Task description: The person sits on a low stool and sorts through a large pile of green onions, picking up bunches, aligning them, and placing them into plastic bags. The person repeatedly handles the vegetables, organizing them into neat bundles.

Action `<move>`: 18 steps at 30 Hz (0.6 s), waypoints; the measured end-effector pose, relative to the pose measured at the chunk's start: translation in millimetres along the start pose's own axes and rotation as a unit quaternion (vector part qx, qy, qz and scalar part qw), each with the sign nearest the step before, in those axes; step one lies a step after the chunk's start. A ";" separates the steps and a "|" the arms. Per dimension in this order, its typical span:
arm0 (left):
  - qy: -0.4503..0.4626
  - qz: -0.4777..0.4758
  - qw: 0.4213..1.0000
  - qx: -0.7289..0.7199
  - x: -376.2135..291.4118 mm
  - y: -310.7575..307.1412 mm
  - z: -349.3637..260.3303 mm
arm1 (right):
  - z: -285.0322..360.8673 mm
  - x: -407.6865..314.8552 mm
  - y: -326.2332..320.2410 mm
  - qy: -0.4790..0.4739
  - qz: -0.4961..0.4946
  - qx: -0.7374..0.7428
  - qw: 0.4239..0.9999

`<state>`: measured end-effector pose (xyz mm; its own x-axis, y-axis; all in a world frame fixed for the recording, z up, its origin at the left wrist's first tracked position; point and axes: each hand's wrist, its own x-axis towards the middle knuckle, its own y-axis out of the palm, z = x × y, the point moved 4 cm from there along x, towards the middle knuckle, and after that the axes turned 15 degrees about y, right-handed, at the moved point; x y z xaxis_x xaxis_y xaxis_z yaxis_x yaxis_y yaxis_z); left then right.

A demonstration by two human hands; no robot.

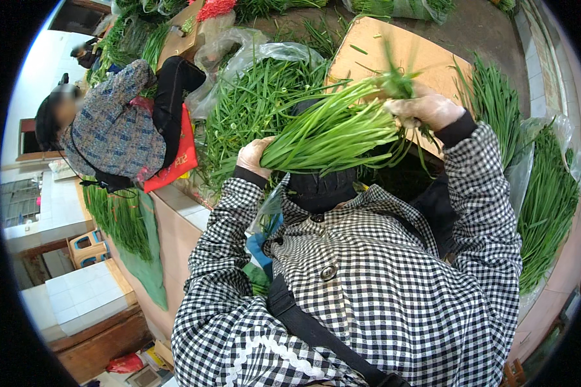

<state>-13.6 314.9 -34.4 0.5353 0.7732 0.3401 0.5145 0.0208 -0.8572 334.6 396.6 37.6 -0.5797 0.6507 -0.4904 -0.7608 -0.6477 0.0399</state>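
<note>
In my left hand point(254, 157) is the leafy end of a thick bunch of garlic chives point(334, 128), held sideways before my chest. The bunch's pale stem ends point right. There my right hand point(428, 109) grips a small tuft of green leaves point(399, 86), blurred by motion, close against the stems. Thin whitish gloves appear to cover both hands. Beyond the bunch, a wooden board point(402, 46) carries a few loose scraps of leaf. A large heap of loose chives point(256, 96) lies beyond my left hand, partly on clear plastic.
To the right are more chives point(547, 208) in clear plastic. A person in a patterned jacket point(116, 126) sits at left by a red bag point(176, 162). Tied chives point(121, 217) rest on green cloth point(150, 261). A plastic stool point(88, 249) stands farther left.
</note>
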 end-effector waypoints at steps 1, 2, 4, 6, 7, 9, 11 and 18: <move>-0.016 0.023 1.000 -0.008 1.9 1.4 1.6 | 4.7 3.1 8.0 -0.006 0.017 -0.027 0.999; -0.040 0.053 0.997 0.026 1.9 1.4 4.6 | 4.2 7.1 11.2 0.053 -0.006 -0.037 0.998; -0.011 0.038 0.998 0.057 2.8 0.4 3.8 | 7.3 8.1 10.0 0.086 -0.078 -0.040 0.992; 0.008 0.019 0.998 0.061 1.5 -0.6 1.7 | 4.7 5.2 5.2 0.113 -0.099 0.064 0.987; 0.008 0.025 0.997 0.069 1.2 -0.4 0.8 | 2.7 3.5 2.2 0.122 -0.096 0.052 0.986; 0.008 0.035 0.996 0.086 1.8 -2.3 -2.6 | -3.9 2.9 0.9 0.126 -0.038 -0.057 0.990; 0.005 0.055 0.992 0.114 4.9 -5.3 -6.3 | -13.3 5.7 4.2 0.113 0.069 -0.080 0.988; 0.043 0.102 0.987 0.119 24.0 -8.5 -12.1 | -31.6 16.1 -2.7 0.154 0.111 -0.225 0.956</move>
<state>2.9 325.6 -14.3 0.6717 0.7200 0.1741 0.2235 0.0271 -0.9743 336.4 396.3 2.1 -0.5454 0.3749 -0.7496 -0.3860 -0.9062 -0.1723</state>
